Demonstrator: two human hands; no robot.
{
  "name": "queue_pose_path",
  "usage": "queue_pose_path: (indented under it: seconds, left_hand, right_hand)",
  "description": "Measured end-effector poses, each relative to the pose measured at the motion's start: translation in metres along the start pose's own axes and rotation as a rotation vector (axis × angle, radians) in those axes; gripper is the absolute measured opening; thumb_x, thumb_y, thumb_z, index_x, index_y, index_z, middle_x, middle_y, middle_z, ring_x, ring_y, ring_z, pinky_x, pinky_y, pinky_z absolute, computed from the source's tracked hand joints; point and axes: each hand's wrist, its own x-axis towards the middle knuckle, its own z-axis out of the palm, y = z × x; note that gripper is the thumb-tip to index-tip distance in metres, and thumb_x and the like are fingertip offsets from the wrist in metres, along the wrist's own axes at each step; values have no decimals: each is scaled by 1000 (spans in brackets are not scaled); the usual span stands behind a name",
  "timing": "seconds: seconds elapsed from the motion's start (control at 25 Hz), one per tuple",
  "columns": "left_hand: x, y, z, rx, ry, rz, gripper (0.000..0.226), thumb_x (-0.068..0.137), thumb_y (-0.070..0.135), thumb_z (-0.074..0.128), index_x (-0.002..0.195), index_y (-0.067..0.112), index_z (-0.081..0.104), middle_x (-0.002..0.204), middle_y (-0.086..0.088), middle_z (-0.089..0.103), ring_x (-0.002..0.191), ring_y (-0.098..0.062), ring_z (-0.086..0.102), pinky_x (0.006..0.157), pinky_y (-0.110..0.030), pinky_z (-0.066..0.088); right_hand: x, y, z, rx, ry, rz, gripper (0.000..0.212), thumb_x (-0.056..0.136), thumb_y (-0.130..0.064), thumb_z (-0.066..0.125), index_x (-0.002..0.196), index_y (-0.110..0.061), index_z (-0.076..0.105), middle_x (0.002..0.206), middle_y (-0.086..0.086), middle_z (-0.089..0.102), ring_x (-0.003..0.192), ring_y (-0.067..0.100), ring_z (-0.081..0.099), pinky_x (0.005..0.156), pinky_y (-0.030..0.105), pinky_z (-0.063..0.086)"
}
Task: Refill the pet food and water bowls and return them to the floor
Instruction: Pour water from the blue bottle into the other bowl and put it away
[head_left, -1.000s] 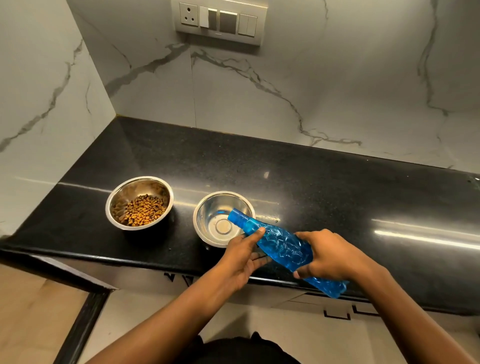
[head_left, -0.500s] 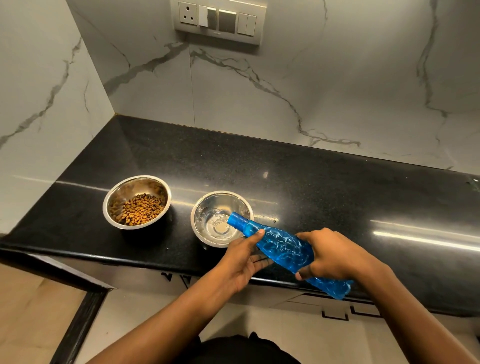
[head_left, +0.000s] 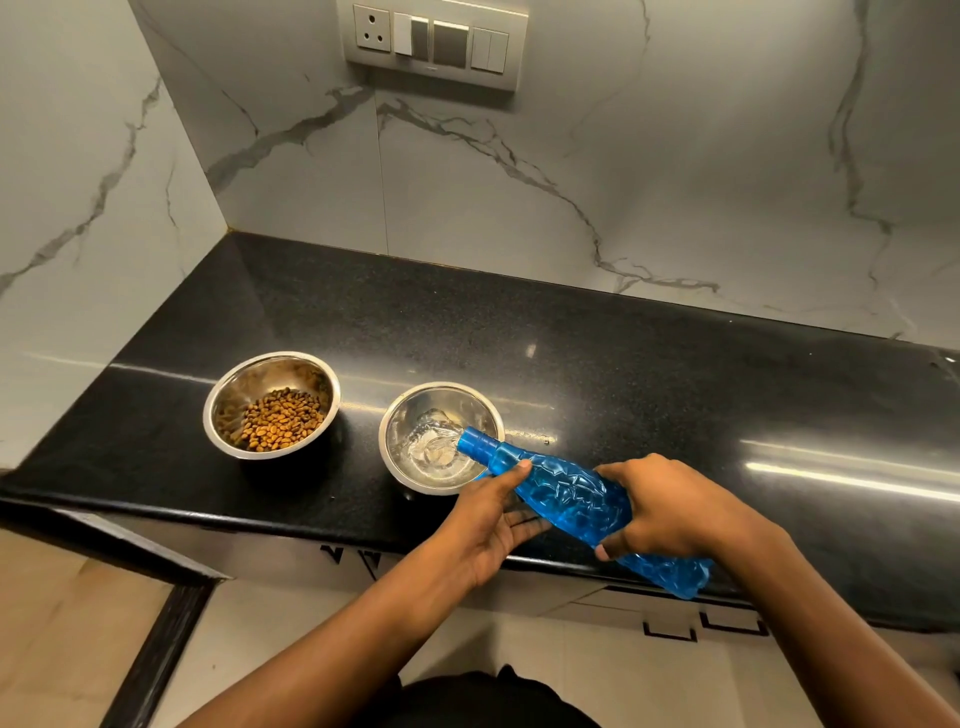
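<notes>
On the black counter (head_left: 623, 374) sit two shiny metal bowls. Left of the water bowl (head_left: 400, 462) is the food bowl (head_left: 223, 431), with brown kibble (head_left: 280, 423) inside. A blue bottle (head_left: 566, 499) is tipped with its open mouth over the water bowl, and water is splashing in. The right hand (head_left: 670, 506) wraps tight around the bottle's middle. The left hand (head_left: 488, 512) cups under the neck, thumb on top.
</notes>
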Motion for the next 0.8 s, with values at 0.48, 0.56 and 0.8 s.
queue_pose_path:
  seconds: [0.48, 0.56, 0.8]
  left_hand:
    - [-2, -2, 2, -6, 2, 9, 37, 101, 20, 70, 135, 7, 62, 129, -25, 73, 116, -41, 73, 82, -46, 68]
    - [-1, -2, 2, -9, 2, 8, 37, 101, 20, 70, 135, 7, 62, 128, -25, 73, 115, -41, 74, 82, -46, 68]
    - [-1, -2, 2, -16, 2, 2, 38, 101, 20, 71, 135, 7, 61, 129, -25, 73, 114, -40, 74, 79, -45, 68]
  right_hand:
    - [0, 3, -1, -9, 1, -1, 84, 62, -63, 92, 137, -38, 65, 116, -12, 77, 97, 6, 71, 87, 32, 62]
    - [0, 4, -1, -8, 1, -3, 85, 62, -63, 92, 138, -38, 64, 117, -12, 77, 97, 5, 71, 87, 31, 62]
    - [1, 6, 0, -6, 5, -1, 89, 63, -63, 92, 143, -37, 61, 121, -11, 77, 98, 6, 70, 87, 28, 60]
